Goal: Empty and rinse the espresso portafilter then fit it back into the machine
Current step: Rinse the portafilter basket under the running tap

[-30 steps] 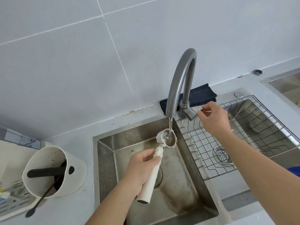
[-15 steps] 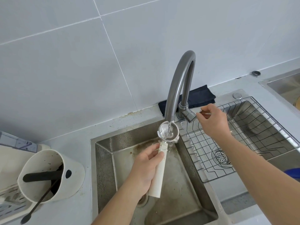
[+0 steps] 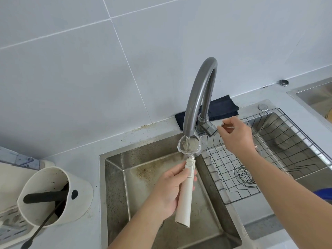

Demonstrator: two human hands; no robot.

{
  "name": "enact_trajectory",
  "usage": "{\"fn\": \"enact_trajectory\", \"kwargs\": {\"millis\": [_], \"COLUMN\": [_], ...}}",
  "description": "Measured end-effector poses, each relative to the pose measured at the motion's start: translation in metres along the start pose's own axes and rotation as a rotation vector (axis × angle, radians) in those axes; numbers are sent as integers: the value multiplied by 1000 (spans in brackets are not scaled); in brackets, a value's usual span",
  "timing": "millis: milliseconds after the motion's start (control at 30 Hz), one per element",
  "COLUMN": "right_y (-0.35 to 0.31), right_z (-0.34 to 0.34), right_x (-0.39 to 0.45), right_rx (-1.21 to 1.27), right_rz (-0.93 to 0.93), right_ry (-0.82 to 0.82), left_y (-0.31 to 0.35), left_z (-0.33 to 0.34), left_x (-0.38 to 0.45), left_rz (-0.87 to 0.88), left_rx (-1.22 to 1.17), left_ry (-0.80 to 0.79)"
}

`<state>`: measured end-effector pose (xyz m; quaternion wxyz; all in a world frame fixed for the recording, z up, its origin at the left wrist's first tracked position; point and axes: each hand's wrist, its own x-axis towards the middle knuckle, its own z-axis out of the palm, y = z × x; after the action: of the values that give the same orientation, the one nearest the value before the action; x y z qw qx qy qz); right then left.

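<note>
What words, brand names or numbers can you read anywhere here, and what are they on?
None can be read.
portafilter: cream handle shows no print.
tap: plain grey metal, no marking.
cup: no label visible.
Items at the left edge: too blurred to tell.

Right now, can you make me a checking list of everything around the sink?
Surface: grey counter, stained along the wall edge; brown marks in the left sink.
Job's things: portafilter under the faucet, water running into its basket; espresso machine not seen.
Clutter: white knock box with dark grounds and a black brush; dark cloth behind the faucet; wire rack in the right sink.
Grippers: left hand wrapped around the cream handle; right hand at the tap lever, fingers pinched.
Cables: nothing seen.
Surroundings: pale tiled wall.
</note>
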<state>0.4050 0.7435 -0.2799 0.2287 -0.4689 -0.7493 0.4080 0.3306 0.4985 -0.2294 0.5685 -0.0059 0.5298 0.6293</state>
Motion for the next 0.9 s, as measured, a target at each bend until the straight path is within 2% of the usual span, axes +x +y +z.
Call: {"fn": "enact_trajectory", "kwargs": {"millis": [400, 600, 900], "right_y": [0, 0, 1], "right_z": [0, 1, 1], "right_x": [-1, -1, -1], "right_rx": [8, 8, 8], "right_rz": [-7, -1, -3], "right_ry": [4, 1, 8], "left_y": [2, 5, 6], "left_z": [2, -1, -9], "left_x": [6, 8, 0], "left_rz": [-140, -171, -118], "left_rx": [-33, 113, 381], "left_ry": [134, 190, 213]}}
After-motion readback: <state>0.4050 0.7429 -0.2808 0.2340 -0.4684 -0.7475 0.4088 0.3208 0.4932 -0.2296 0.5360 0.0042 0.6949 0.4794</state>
